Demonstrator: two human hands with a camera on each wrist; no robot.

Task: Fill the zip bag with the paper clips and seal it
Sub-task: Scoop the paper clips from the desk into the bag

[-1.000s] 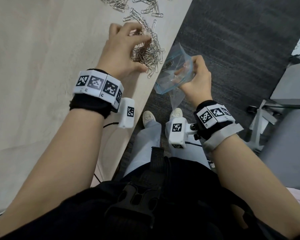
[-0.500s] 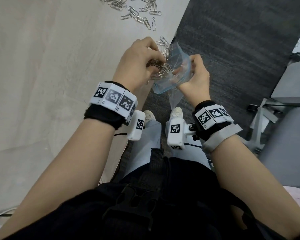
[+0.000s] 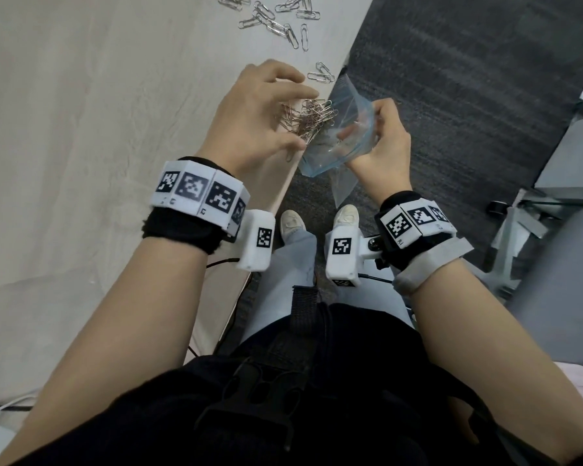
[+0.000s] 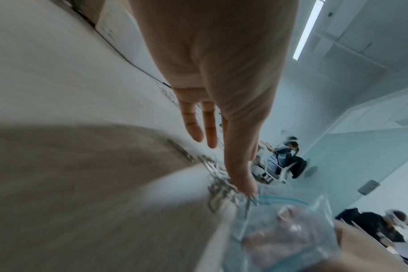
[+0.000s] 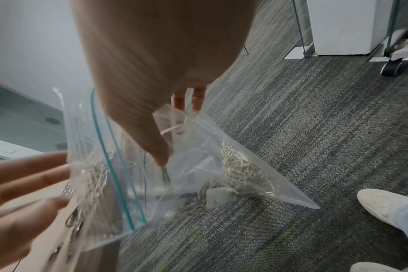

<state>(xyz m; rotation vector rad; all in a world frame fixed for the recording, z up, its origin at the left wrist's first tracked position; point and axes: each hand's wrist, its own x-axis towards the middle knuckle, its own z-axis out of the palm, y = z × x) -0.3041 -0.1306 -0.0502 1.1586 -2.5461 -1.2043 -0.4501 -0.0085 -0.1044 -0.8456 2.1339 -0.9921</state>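
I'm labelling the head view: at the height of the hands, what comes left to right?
Table top → left hand → bunch of paper clips → zip bag → right hand → grey carpet.

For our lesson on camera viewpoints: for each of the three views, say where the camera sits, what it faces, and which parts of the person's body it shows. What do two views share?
Head: looks down at both forearms, table, shoes.
Left wrist: looks along the open left hand at the paper clips.
Right wrist: looks along the right hand, its grip on the zip bag, one shoe.
Shared: both wrist views show the bag.
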